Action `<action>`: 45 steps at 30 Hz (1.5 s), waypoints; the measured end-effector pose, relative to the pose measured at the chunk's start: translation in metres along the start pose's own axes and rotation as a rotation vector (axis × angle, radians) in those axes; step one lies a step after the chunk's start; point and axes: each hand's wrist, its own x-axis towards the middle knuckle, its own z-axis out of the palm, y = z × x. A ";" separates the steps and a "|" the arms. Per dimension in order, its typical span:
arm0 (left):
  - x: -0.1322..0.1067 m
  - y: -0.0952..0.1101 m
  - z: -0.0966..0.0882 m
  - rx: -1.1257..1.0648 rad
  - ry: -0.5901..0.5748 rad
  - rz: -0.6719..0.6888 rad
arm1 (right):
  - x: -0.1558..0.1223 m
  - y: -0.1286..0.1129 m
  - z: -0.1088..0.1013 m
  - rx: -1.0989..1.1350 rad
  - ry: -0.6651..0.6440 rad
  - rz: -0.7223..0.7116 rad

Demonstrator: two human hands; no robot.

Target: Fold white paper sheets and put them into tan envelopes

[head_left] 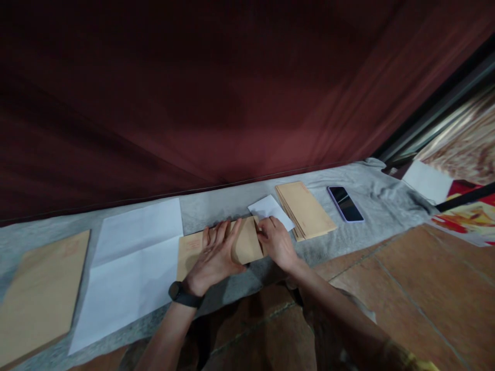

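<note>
A brown paper envelope (247, 242) lies between my hands on a grey cloth. My left hand (216, 252) rests on top of it with fingers spread, pressing it down. At the envelope's right end, my right hand (277, 242) has its fingers curled together on the edge, which looks slightly raised. The fingertips are partly hidden there. Partly behind that hand is a folded white paper (268, 207), touching the left side of a stack of brown envelopes (307, 211). A large creased white sheet (135, 268) lies flat to the left of my left hand.
Larger brown envelopes (46, 288) lie at the far left. A phone (345, 204) sits right of the stack on the grey cloth (216, 203). Dark red fabric (232, 129) rises along the back edge. Tiled floor (425, 288) shows at the lower right.
</note>
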 end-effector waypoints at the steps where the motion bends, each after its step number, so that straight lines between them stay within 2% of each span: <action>1: 0.000 0.000 0.000 0.001 0.000 -0.003 | 0.000 -0.002 -0.002 -0.047 -0.048 -0.019; 4: 0.000 0.001 0.001 0.007 -0.002 0.004 | 0.000 -0.004 -0.001 -0.022 -0.179 0.011; 7: -0.001 0.001 0.002 0.004 -0.006 0.016 | 0.001 0.003 0.005 0.191 -0.243 0.069; 13: -0.001 0.000 0.005 -0.003 -0.036 0.017 | 0.006 0.020 0.014 0.678 -0.287 0.121; 17: -0.002 0.003 0.004 0.026 -0.032 0.005 | 0.008 0.021 0.010 0.819 -0.292 0.332; 19: -0.002 0.006 0.004 0.052 -0.023 -0.006 | 0.009 0.020 0.007 0.899 -0.281 0.394; 25: -0.003 0.016 0.003 0.130 0.056 0.002 | 0.010 0.017 0.006 1.065 -0.303 0.411; 29: -0.004 0.018 0.002 0.128 0.058 0.016 | 0.008 0.009 0.009 1.234 -0.397 0.448; 33: -0.005 0.017 0.002 0.119 0.056 0.012 | 0.009 0.000 0.012 1.320 -0.469 0.513; 37: -0.007 0.019 0.001 0.118 0.047 0.014 | 0.011 -0.001 0.017 1.339 -0.587 0.509; 45: -0.008 0.017 0.000 0.095 0.001 0.025 | 0.009 0.001 0.014 1.324 -0.664 0.598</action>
